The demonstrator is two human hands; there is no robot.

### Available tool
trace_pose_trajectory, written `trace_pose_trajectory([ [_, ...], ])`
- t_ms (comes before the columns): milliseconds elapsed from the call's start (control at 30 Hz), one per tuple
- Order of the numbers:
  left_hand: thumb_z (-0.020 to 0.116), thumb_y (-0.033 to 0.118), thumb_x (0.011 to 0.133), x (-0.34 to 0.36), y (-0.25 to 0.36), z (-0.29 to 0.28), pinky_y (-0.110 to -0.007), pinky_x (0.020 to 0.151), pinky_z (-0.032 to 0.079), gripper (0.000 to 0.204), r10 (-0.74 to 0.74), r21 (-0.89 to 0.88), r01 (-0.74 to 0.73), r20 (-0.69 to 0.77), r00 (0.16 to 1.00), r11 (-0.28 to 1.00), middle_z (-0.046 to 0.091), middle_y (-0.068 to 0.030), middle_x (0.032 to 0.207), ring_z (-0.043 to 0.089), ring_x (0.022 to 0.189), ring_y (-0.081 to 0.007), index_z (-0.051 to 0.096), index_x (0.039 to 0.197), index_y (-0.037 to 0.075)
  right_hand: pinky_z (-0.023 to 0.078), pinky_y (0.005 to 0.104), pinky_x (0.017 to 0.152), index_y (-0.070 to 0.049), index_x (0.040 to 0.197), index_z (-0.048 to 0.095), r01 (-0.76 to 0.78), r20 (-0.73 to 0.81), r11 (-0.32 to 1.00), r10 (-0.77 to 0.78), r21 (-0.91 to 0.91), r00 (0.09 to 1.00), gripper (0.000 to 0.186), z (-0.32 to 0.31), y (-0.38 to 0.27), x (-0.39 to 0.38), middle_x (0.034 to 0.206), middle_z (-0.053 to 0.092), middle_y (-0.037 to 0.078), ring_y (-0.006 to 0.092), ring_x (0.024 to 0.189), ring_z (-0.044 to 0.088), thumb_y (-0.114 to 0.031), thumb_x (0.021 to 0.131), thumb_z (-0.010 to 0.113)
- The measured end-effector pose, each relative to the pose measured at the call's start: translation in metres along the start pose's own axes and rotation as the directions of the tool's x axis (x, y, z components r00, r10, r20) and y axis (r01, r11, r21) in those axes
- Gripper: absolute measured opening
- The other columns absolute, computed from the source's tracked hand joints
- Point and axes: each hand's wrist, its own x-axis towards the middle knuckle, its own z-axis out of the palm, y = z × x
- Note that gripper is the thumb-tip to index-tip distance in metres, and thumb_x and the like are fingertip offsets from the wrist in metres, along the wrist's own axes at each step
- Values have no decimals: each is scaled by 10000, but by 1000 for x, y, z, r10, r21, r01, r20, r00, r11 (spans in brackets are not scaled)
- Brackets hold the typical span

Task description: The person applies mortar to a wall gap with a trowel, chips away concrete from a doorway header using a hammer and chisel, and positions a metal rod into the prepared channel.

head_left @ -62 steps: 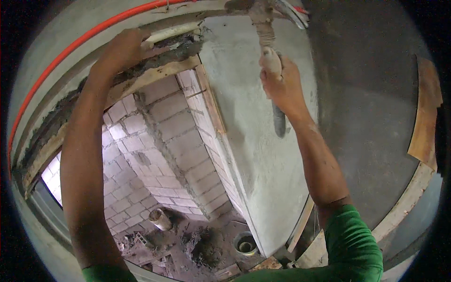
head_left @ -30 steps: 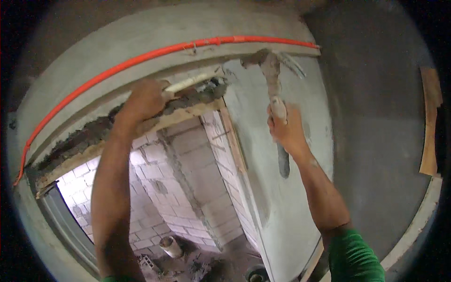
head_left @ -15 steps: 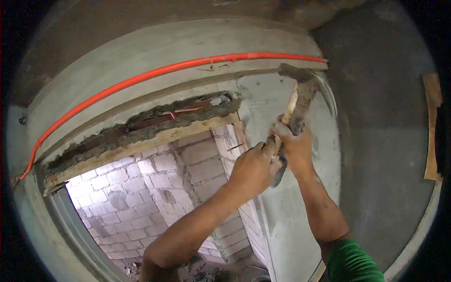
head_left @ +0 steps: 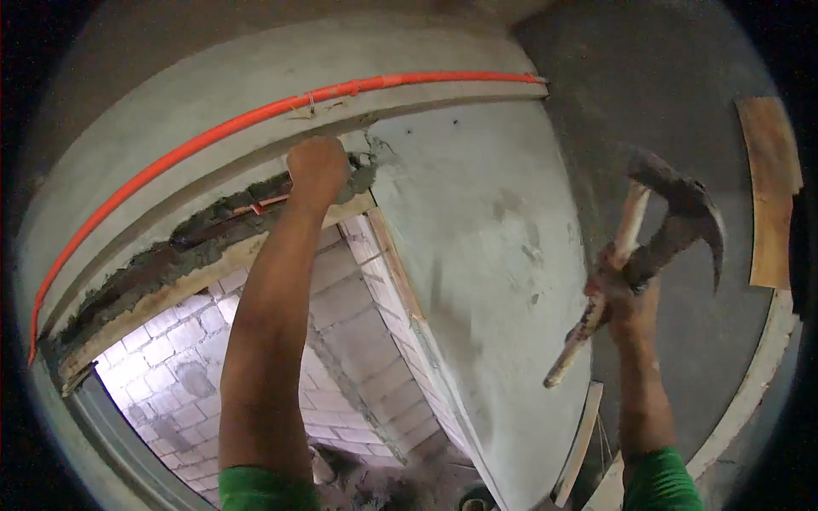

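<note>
My left hand (head_left: 319, 169) is raised, closed in a fist, at the right end of the rough slot (head_left: 200, 228) above the opening. Its fingertips are hidden, so I cannot make out what they hold, if anything. On the right, lifted away from the wall, my right hand (head_left: 629, 298) is wrapped round the pale wooden handle of a claw hammer (head_left: 632, 217). The dark hammer head points up, its claw curving down to the right. A dark, dirty piece (head_left: 666, 249) lies alongside the handle in the same hand, too unclear to name.
An orange conduit (head_left: 256, 116) runs along the wall above the slot. Beneath the slot, a wooden board (head_left: 192, 294) edges the opening, with a block wall (head_left: 213, 341) beyond. Smooth grey plaster (head_left: 486, 247) covers the wall at right. Another board (head_left: 764, 192) stands far right.
My hands have come apart. The left has left the hammer and moved up and left to the slot; the right has carried the hammer right and down. The view has shifted a little.
</note>
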Motion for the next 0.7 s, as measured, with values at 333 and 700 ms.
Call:
trace_pose_trajectory([
  [333, 600, 195, 784, -6, -3, 13, -424, 683, 561, 193, -136, -41, 136, -10, 991, 990, 711, -170, 823, 704, 799, -329, 741, 799, 64, 468, 313, 596, -37, 1027, 541, 40, -104, 984, -58, -174, 993, 281, -78, -5, -15, 840, 533, 43, 158, 648, 568, -106, 770, 632],
  [700, 586, 255, 830, -57, -21, -39, -456, 789, 508, 285, 264, -496, -186, 90, 960, 848, 651, -266, 980, 658, 900, -384, 689, 982, 37, 453, 303, 568, -36, 991, 535, -13, -101, 980, -7, -196, 995, 322, -100, 5, -32, 788, 512, 38, 147, 619, 554, -176, 725, 650],
])
